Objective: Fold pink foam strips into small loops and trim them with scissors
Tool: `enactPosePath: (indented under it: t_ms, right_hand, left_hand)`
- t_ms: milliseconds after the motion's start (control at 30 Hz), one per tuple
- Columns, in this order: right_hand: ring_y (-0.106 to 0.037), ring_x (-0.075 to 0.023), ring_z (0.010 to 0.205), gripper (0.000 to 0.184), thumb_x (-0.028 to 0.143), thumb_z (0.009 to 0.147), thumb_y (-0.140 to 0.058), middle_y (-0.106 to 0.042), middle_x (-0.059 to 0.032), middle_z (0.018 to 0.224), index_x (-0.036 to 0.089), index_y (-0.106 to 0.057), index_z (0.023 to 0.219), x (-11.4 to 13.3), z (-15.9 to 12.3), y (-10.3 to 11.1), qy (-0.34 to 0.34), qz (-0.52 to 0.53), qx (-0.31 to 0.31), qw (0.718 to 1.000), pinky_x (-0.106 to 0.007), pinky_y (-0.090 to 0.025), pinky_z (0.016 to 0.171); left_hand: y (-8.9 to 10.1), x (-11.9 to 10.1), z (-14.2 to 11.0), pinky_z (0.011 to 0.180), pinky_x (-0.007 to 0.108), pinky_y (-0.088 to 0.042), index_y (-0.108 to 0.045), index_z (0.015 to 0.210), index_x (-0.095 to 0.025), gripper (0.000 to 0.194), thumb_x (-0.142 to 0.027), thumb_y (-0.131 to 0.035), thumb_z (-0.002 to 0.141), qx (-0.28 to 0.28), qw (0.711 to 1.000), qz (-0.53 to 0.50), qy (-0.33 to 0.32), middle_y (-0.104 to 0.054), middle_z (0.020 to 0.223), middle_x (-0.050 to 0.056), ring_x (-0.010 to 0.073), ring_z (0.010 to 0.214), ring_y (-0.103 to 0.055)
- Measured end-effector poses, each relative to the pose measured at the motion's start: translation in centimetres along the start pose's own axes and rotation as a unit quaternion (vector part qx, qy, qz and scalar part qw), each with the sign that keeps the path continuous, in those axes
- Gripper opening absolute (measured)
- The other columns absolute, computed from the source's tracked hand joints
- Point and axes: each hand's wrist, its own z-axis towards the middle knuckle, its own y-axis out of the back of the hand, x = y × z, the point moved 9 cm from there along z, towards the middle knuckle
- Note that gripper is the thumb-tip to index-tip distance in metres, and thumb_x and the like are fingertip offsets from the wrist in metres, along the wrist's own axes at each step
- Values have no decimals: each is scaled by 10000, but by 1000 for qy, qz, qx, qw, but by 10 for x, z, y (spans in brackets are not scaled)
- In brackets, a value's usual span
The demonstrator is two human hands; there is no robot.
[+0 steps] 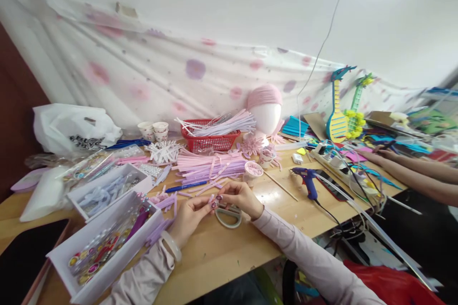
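Observation:
My left hand (pixel 191 219) and my right hand (pixel 241 198) meet fingertip to fingertip above the table. Both are closed in a pinch around a small pale pink piece (pixel 211 198), mostly hidden by the fingers. Just below them lies a pair of scissors with grey handles (pixel 229 219), its blades out of sight under my right hand. Beyond the fingers is a pile of pink and purple pipe cleaners (pixel 211 164), with a blue pen (pixel 186 187) in front of it. A paper cup (pixel 252 174) holding small pink bits stands behind my right hand.
White boxes of beads and trinkets (pixel 107 248) stand at left. A red basket (pixel 213 142) holds pale stems; beside it is a foam head (pixel 266 114) with a pink wrap. A blue glue gun (pixel 308 182), phone and power strip lie right, near another person's arms (pixel 415 171).

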Motion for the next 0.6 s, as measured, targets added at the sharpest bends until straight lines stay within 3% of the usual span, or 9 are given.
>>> enactPosePath:
  t_ms: [100, 200, 267, 400, 500, 600]
  right_hand:
    - [-616, -131, 544, 314, 384, 598, -760, -662, -20, 665, 141, -614, 733, 8, -8, 10, 15, -37, -22, 999, -242, -500, 501]
    - [-623, -146, 625, 293, 413, 660, -710, -661, -38, 722, 155, -603, 746, 50, -23, 34, 109, -127, -55, 984, -281, -518, 604]
    - [-620, -162, 726, 222, 378, 728, -656, -651, -47, 778, 163, -603, 754, 93, -37, 56, 186, -261, -103, 942, -308, -510, 702]
    - [-598, -167, 696, 100, 267, 751, -621, -651, -40, 763, 174, -609, 786, 159, -48, 90, 214, -525, -155, 809, -309, -479, 689]
    - [-590, -165, 702, 14, 186, 744, -601, -651, -38, 760, 173, -599, 741, 174, -37, 103, 189, -634, -149, 735, -279, -443, 669]
    - [-585, -157, 690, 35, 135, 723, -596, -652, -37, 745, 167, -594, 736, 164, -20, 108, 152, -680, -122, 707, -248, -420, 640]
  left_hand:
    - [-4, 2, -1, 753, 297, -510, -733, 832, -161, 338, -387, -768, 583, 15, 999, -29, 9, -728, 820, 45, 173, 742, -636]
    - [-2, 6, -1, 760, 285, -514, -731, 796, -161, 352, -400, -788, 544, 8, 997, -63, 32, -725, 776, 32, 155, 728, -637]
    - [0, 6, -2, 749, 279, -517, -728, 769, -152, 366, -413, -796, 521, 4, 997, -71, 37, -722, 752, 34, 149, 714, -635]
    - [-2, 4, -3, 745, 285, -516, -721, 763, -137, 373, -418, -792, 527, 28, 997, -57, 35, -718, 752, 47, 147, 698, -627]
    - [-3, 6, -3, 751, 297, -511, -717, 780, -136, 378, -422, -783, 542, 40, 998, -44, 36, -713, 752, 50, 146, 685, -624]
    - [-3, 8, -3, 745, 293, -504, -710, 771, -134, 369, -422, -778, 550, 47, 997, -40, 35, -707, 741, 50, 144, 685, -617]
